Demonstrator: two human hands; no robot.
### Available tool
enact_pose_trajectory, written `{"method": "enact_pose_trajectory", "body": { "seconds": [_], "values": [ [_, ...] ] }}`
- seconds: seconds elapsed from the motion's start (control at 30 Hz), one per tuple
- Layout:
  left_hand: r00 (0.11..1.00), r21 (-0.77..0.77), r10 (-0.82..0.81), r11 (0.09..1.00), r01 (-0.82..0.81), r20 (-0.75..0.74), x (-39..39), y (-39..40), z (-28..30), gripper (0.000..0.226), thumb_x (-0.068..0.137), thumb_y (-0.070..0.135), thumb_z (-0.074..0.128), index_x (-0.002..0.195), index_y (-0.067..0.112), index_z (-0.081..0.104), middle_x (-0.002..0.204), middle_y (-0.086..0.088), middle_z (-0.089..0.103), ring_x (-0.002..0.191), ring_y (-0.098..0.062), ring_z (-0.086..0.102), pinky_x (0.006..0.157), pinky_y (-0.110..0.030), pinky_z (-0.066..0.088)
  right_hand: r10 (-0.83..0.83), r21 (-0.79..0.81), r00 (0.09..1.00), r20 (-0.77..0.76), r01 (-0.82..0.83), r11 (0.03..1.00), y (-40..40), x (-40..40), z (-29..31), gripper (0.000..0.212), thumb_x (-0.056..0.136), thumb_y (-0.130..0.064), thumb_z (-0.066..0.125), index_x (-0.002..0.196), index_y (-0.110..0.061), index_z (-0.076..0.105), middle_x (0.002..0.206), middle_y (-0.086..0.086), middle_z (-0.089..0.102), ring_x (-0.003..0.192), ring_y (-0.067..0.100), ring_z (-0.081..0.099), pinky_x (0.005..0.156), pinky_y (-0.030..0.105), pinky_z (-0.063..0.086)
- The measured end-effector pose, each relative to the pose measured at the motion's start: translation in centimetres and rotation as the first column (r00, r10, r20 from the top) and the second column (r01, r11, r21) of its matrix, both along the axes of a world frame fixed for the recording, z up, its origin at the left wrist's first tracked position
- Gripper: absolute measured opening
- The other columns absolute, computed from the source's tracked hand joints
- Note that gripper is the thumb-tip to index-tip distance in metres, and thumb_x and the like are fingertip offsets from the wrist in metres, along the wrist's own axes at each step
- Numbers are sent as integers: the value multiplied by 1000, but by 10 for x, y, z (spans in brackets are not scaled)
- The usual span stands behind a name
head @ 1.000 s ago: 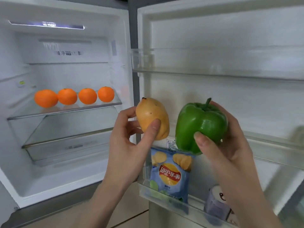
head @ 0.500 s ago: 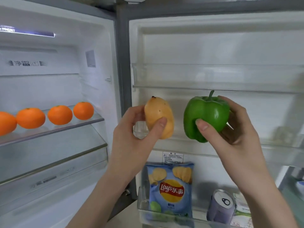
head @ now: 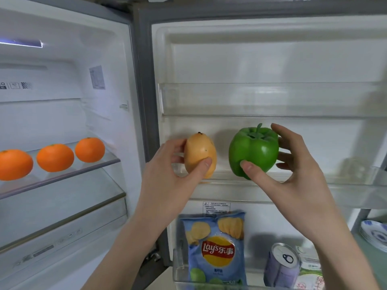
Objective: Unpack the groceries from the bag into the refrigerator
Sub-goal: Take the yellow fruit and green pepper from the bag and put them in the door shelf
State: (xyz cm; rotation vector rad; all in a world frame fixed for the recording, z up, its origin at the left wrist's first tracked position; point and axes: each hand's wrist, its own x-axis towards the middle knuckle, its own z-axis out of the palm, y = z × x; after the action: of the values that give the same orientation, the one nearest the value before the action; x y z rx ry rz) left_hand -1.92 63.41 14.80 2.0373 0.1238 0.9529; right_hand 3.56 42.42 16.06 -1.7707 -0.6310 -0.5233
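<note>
A yellow-orange mango [head: 200,153] is gripped upright in my left hand [head: 167,176], thumb across its front. My right hand [head: 291,170] holds a green bell pepper [head: 253,151], stem up, thumb on its lower front and fingers behind. Both items hang side by side just above the clear middle door shelf [head: 345,185] of the open refrigerator door. The grocery bag is not in view.
The lower door bin [head: 178,268] holds a blue Lay's chip bag [head: 215,250], a purple can [head: 281,266] and a green-white packet [head: 310,275]. The upper door shelf [head: 272,99] is bare. Three oranges [head: 55,156] sit on the glass shelf [head: 62,176] inside. Stacked plates [head: 374,233] stand at far right.
Both hands have carried the mango and pepper up along the door, from in front of the chip bag to the level of the middle door shelf. The view has shifted right.
</note>
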Motion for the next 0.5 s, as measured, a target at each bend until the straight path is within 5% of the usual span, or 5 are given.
{"method": "enact_pose_trajectory", "body": {
  "seconds": [0.07,0.23,0.5],
  "values": [
    [1000,36,2,999,-2,3,2,1,0,53,79,55,78,126,48,56,113,25,67,103,8,63,98,-34,53,-43,-108,999,-19,41,993,0,2,1,86,69,-56,79,144,-47,38,118,-36,54,105,-18,55,82,3,44],
    [999,136,44,990,-43,-5,5,2,-2,47,80,63,75,122,53,55,111,29,66,108,8,60,107,-46,46,-201,-379,979,35,199,904,4,7,3,81,71,-67,72,141,-41,43,119,-20,60,116,15,59,98,41,48],
    [995,191,96,978,-88,-33,10,0,-2,41,81,61,73,116,48,56,110,25,64,102,9,59,108,-37,39,-211,-491,975,-64,153,858,4,10,11,87,71,-69,65,148,-41,36,134,-15,60,119,14,61,106,45,45]
  ]
}}
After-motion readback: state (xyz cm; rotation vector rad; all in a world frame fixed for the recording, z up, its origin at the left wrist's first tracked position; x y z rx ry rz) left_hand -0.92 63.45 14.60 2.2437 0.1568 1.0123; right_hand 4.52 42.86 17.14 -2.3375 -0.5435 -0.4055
